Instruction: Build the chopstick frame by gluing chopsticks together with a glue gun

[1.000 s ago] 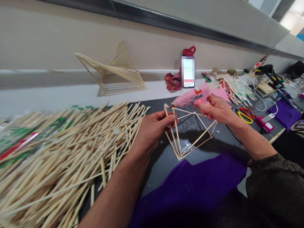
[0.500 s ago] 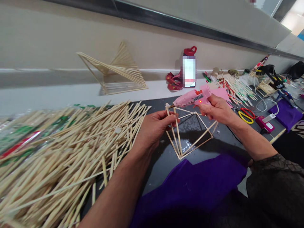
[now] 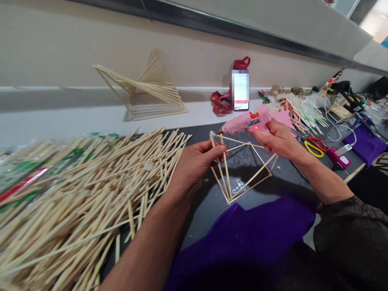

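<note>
My left hand [image 3: 200, 161] pinches a wooden stick [image 3: 226, 171] near its upper end, beside another stick of a small stick frame [image 3: 253, 180]. The frame stands on the dark table, its sticks joined at corners with whitish glue. Fingers wrapped around its handle, my right hand [image 3: 280, 139] grips a pink glue gun [image 3: 242, 123] with a small red light lit. The gun's nozzle points left and is at the frame's upper left corner, close above the pinched stick's top. Whether the nozzle touches the wood I cannot tell.
Loose sticks [image 3: 100, 194] form a big pile on the left. A twisted stick model [image 3: 151, 89] stands by the wall, left of a phone [image 3: 241, 91] and a red-lidded bottle [image 3: 241, 63]. Scissors [image 3: 315, 147] and a pink power adapter [image 3: 338, 158] lie on the right. Purple cloth [image 3: 242, 242] lies in front.
The view has shifted slightly. The glue gun stays at the same upper left corner, and both hands keep their grips with hardly any movement.
</note>
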Demonstrator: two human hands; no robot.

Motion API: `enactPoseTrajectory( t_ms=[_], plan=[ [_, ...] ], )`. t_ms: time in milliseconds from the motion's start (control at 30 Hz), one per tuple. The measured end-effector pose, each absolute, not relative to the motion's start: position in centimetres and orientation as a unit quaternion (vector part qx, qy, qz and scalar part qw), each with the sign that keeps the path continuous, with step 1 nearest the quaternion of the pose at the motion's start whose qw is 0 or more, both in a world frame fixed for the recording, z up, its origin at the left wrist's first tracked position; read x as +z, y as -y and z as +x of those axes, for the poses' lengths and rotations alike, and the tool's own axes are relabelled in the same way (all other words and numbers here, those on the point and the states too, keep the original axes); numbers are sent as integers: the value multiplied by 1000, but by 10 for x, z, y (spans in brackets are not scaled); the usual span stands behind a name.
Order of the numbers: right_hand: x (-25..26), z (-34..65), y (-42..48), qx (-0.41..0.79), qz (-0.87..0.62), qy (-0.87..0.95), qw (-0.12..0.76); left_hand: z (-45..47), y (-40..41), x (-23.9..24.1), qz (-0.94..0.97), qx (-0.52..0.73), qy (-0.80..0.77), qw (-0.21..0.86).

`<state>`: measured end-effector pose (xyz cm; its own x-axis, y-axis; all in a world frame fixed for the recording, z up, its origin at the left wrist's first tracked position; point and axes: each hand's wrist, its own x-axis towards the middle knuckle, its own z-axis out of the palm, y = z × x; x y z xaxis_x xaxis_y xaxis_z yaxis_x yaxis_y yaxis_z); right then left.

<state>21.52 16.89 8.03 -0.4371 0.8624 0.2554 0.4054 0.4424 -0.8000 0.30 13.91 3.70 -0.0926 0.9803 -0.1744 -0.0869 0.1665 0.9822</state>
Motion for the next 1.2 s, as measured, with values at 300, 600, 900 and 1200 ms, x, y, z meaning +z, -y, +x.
enactPoseTrajectory(
  t_ms=[300,600,900,1200],
  plan=[
    [82,213,-169,368,-405,766,337,4,-139,37,411,497,-552,529],
    [83,213,-168,365,-410,767,333,2,-140,34,412,501,-542,534],
    [78,215,-170,351,-403,774,339,3,-140,35,401,505,-551,530],
    [82,212,-172,374,-390,766,349,0,-138,34,423,496,-562,510]
  ],
)
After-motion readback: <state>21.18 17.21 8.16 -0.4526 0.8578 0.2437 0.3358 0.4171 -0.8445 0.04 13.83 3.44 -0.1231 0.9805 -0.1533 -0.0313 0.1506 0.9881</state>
